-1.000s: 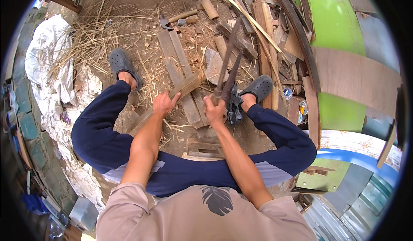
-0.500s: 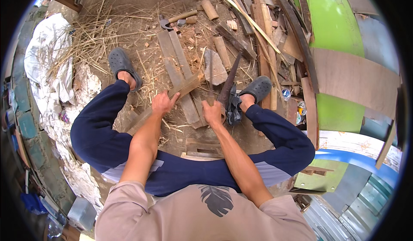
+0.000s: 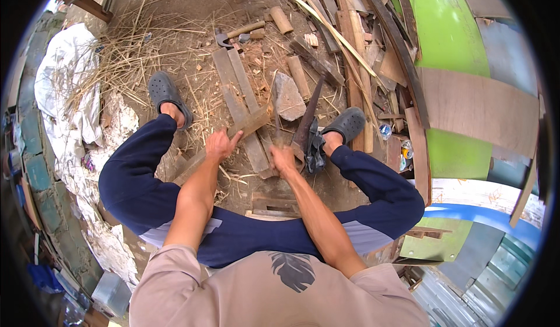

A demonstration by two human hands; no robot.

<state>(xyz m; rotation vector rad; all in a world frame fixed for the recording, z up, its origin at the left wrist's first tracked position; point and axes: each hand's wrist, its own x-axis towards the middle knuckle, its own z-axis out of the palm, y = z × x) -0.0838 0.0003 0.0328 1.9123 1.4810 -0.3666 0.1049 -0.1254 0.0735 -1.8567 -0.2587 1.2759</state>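
Observation:
My left hand (image 3: 219, 144) is closed around a wooden board (image 3: 254, 121) that slants from beside my left thigh up to the right. My right hand (image 3: 283, 159) is wrapped round the handle of a tool with a narrow blade (image 3: 276, 112), pointing away from me near the board's far end; motion blurs it, so its exact kind is unclear. Under the held board lie two flat planks (image 3: 236, 102) on the ground. Just right of my right hand rests a dark tapered blade (image 3: 311, 108), beside black crumpled plastic (image 3: 315, 152). A rough stone block (image 3: 289, 96) sits beyond the tool.
A hammer (image 3: 243, 29) lies farther out among straw and wood chips. Bamboo pieces (image 3: 298, 77) and a dark wood block (image 3: 318, 61) are near the stone. Long timbers (image 3: 388, 41) pile up at the right. White sheeting (image 3: 70, 88) covers the left side. My clogs (image 3: 348, 124) flank the work.
The narrow-bladed tool has shifted left, toward the board's end, with my right hand moving slightly left. My left hand keeps its grip on the board. The whole view has shifted slightly.

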